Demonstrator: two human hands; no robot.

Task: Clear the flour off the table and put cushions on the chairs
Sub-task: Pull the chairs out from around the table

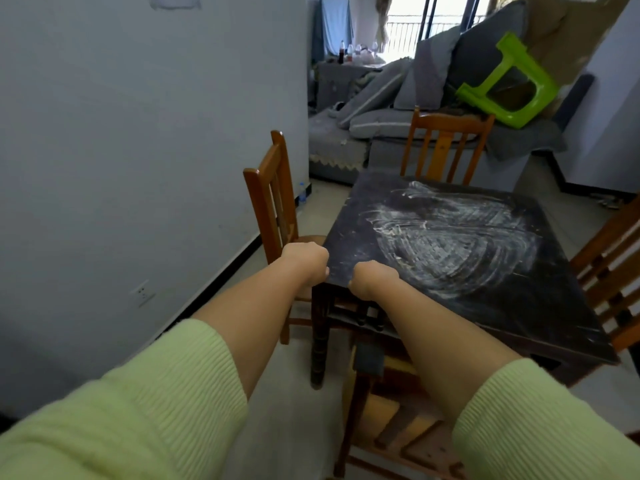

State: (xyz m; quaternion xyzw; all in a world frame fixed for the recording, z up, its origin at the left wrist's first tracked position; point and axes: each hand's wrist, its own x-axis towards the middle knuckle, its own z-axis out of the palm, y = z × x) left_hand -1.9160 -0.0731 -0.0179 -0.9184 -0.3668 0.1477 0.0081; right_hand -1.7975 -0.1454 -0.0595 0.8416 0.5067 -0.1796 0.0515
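Observation:
A dark square table (pixel 363 202) stands ahead, its top smeared with white flour (pixel 453 237) in swirls. My left hand (pixel 306 259) grips the table's near left corner edge, fingers curled under it. My right hand (pixel 370 278) grips the same edge just to the right, fingers tucked below the top. Wooden chairs stand around the table: one at the left (pixel 272 199), one at the far side (pixel 446 143), one at the right (pixel 609 268), and one below my right arm (pixel 391 420). Grey cushions (pixel 384 123) lie piled on the sofa behind.
A grey sofa (pixel 332 150) sits at the back with a green plastic stool (pixel 509 81) tipped over on the cushions. A white wall (pixel 138 133) runs along the left, with a socket low down. Bottles stand on a far surface by the window.

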